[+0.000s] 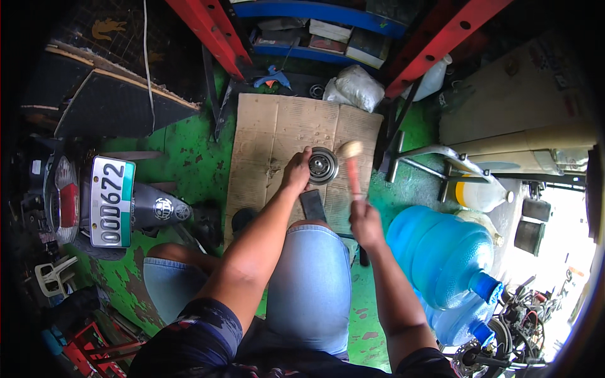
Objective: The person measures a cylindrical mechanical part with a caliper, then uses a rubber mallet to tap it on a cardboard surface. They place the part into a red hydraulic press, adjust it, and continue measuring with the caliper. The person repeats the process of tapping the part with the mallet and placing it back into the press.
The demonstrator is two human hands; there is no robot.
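Observation:
My left hand (297, 171) grips the left edge of a round, ringed metal part (324, 166), with the thumb up along its rim. A dark centre with lighter rings shows on the part's face. In my right hand (365, 222) is a mallet (352, 165) with a pale head and an orange-red handle, slightly blurred. Its head is raised just right of the metal part, apart from it. A dark flat bar (312, 206) lies between my left wrist and my knee. Beneath all this spreads a flattened cardboard sheet (255, 132).
Large blue water jugs (435, 252) lie at my right, near a metal tube frame (435, 153). A motorcycle tail with a license plate (112, 201) is at left. Red posts (211, 31), a shelf and a stuffed plastic bag (360, 87) stand at the far side.

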